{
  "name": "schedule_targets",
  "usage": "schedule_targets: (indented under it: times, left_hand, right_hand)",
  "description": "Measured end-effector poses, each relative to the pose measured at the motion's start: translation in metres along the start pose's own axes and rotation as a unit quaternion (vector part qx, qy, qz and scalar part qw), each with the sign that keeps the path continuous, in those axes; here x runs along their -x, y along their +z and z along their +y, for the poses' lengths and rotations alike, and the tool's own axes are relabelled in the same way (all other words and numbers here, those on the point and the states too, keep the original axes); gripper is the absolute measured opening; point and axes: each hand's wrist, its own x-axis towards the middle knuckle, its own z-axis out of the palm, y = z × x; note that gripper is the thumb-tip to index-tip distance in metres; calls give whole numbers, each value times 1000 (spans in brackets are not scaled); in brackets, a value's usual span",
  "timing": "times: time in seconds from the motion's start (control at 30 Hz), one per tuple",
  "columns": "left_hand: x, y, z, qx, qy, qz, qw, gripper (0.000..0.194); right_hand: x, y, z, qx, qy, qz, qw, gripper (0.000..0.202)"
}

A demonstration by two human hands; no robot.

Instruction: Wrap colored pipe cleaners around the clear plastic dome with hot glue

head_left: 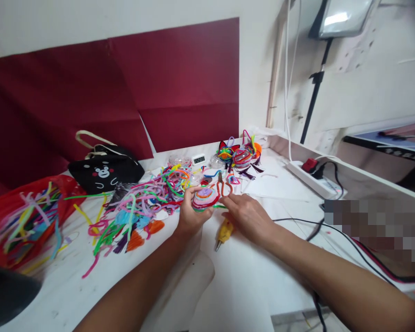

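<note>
Our left hand (pixel 189 216) is curled round a fuzzy ball (pixel 206 198), over the middle of the white table (pixel 242 286). Our right hand (pixel 247 216) is close beside it with bent fingers; we can't tell if they pinch the green strip (pixel 220 207) there. A yellow gun (pixel 224 230) is right by that hand, tip toward us. It looks like we are busy at the ball's edge. The next move seems to call for a still left hand and careful right fingers, away from the gun's tip, which may be hot.
</note>
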Motion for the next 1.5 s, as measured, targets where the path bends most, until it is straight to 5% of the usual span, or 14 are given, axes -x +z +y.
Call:
schedule_targets:
  times: [0.2,0.57,1.5]
  left_hand:
    - [1,3,6,10,-2,-8,1000,56]
    - [3,0,8,26,-16,-26,999,55]
    - [4,1,9,45,-25,-29,998,56]
  right_hand:
    - [3,-1,1,-32,17,-20,999,25]
    - [3,15,11,-192,-16,130,972,12]
    - [5,16,8,-175,-10,184,967,16]
